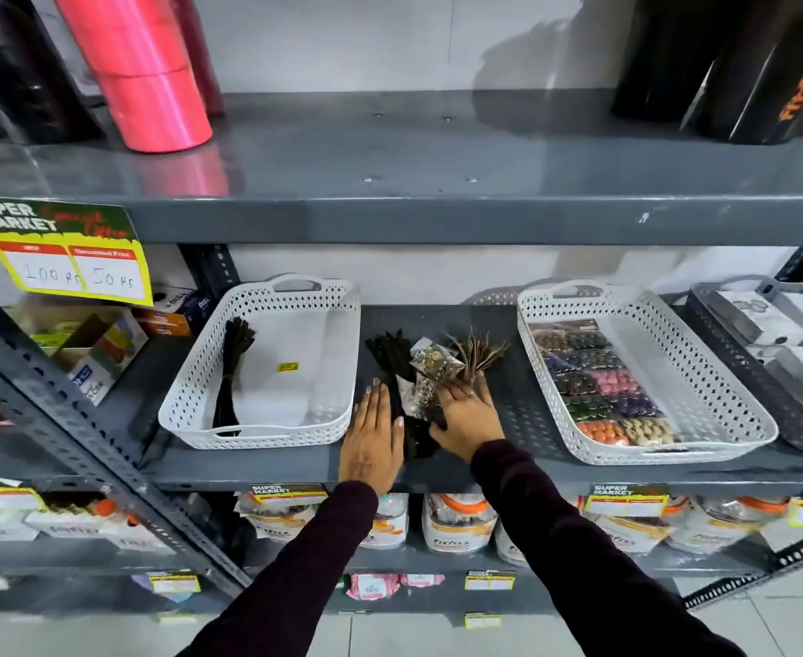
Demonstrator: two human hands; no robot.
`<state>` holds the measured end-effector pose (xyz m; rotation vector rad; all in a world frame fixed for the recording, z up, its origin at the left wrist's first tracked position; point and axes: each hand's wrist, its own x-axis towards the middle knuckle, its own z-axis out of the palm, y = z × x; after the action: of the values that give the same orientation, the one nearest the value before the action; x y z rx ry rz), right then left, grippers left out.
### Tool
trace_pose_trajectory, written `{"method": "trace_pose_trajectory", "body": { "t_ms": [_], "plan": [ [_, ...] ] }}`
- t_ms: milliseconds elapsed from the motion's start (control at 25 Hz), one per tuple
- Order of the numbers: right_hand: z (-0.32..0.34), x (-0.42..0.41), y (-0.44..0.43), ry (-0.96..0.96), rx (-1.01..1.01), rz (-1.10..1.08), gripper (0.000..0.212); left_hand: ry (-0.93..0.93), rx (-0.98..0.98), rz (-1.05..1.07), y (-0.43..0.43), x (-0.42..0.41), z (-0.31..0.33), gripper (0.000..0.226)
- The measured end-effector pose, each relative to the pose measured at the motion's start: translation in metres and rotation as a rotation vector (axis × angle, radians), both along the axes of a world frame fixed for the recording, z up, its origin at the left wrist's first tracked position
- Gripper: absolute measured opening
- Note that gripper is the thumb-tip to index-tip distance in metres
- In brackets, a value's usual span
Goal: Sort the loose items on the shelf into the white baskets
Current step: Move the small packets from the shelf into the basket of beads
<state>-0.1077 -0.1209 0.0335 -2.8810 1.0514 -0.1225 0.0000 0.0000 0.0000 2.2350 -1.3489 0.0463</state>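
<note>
Two white perforated baskets stand on the grey shelf. The left basket (338, 320) holds one bundle of black strips (232, 372). The right basket (703, 372) holds packets of coloured beads (594, 386). Between them lies a loose pile: black strip bundles (390, 358), clear packets of small metal pieces (430, 367) and a brown feather bundle (478, 350). My left hand (373, 433) lies flat, fingers straight, on the shelf against the black strips. My right hand (468, 414) rests over the pile's near end, fingers spread on the packets and feathers; a grip does not show.
A grey tray (722, 334) with white boxes sits far right. Cardboard boxes (91, 343) stand left of the left basket. Pink rolls (153, 87) and black rolls (722, 64) stand on the shelf above. Jars fill the shelf below.
</note>
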Motion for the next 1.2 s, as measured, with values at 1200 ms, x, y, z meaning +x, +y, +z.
{"method": "trace_pose_trajectory", "body": {
  "t_ms": [1200],
  "plan": [
    [0.076,-0.172,-0.075,0.151,0.275,-0.412,0.04,-0.028,0.212,0.053,-0.005,-0.003,0.001,0.084]
  ]
}}
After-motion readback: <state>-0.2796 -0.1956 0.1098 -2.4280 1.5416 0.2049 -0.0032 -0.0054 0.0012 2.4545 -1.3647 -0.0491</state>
